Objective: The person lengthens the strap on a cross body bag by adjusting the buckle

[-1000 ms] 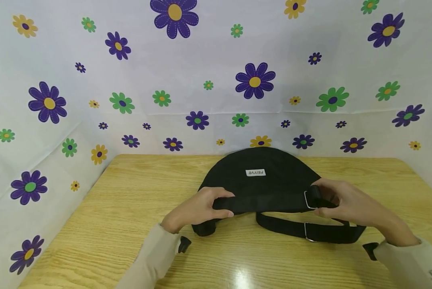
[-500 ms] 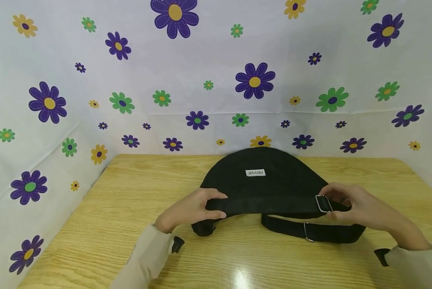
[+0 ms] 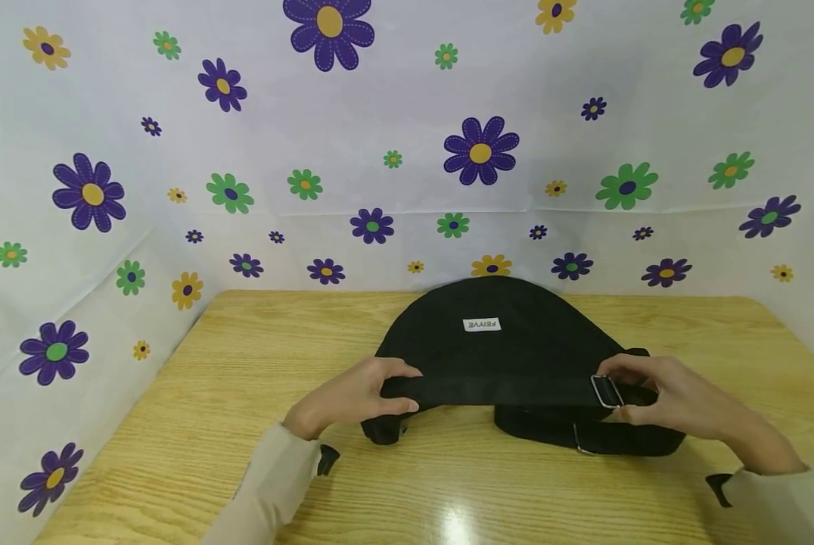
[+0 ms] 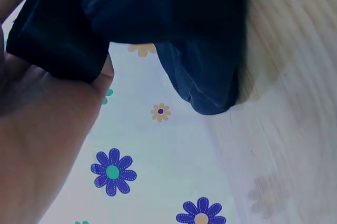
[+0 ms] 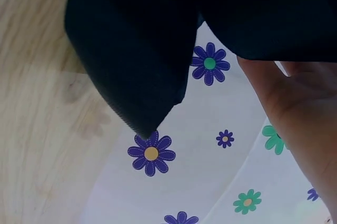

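A black half-round cloth bag (image 3: 495, 341) with a white label (image 3: 482, 325) lies on the table, its curved side away from me. Across its near side runs a wide black strap (image 3: 502, 390), stretched between both hands. My left hand (image 3: 359, 393) pinches the strap's left end between thumb and fingers. My right hand (image 3: 672, 397) grips it at the right, beside a silver metal buckle (image 3: 607, 391). A second strap loop (image 3: 625, 439) with a metal slider lies below, close to the right hand. In the left wrist view, the folded strap (image 4: 58, 34) sits in the hand.
The wooden table (image 3: 257, 341) meets a white cloth backdrop (image 3: 380, 113) printed with purple, green and yellow flowers, just behind the bag. Light sleeves (image 3: 271, 484) with small black pieces cover both forearms.
Both hands have moved apart, the left a little left and the right to the right, drawing the strap longer. The buckle has shifted right and the right hand's hold has changed.
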A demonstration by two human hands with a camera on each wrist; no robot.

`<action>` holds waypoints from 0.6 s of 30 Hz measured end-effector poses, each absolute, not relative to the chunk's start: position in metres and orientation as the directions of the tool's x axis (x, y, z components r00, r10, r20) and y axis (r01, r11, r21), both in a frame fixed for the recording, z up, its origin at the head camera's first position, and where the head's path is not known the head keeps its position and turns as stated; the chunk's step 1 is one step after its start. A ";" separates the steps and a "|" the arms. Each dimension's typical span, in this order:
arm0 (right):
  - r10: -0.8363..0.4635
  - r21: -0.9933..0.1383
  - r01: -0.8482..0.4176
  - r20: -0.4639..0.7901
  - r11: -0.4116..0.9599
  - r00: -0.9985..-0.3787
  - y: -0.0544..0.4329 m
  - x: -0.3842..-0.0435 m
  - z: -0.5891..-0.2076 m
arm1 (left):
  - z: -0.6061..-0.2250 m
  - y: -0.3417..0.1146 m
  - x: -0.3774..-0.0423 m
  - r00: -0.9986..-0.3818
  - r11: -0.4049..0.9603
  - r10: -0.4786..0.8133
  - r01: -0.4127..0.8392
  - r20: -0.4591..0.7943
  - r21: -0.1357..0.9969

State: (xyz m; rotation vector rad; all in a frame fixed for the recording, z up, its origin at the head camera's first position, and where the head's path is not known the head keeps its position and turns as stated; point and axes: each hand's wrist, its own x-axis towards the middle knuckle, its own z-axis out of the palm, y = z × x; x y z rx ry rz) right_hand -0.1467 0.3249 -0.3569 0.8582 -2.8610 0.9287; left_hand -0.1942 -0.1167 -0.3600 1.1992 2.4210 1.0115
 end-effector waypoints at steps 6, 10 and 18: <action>-0.500 -0.527 -0.511 0.177 0.679 -0.848 0.328 -0.145 -0.361 | -0.361 -0.120 -0.194 -0.635 0.419 0.771 0.567 0.051 0.709; -0.507 -0.529 -0.521 0.186 0.670 -0.841 0.335 -0.145 -0.366 | -0.362 -0.127 -0.194 -0.650 0.432 0.759 0.549 0.040 0.716; -0.521 -0.563 -0.525 0.187 0.638 -0.833 0.341 -0.144 -0.372 | -0.367 -0.138 -0.197 -0.654 0.445 0.755 0.563 0.047 0.697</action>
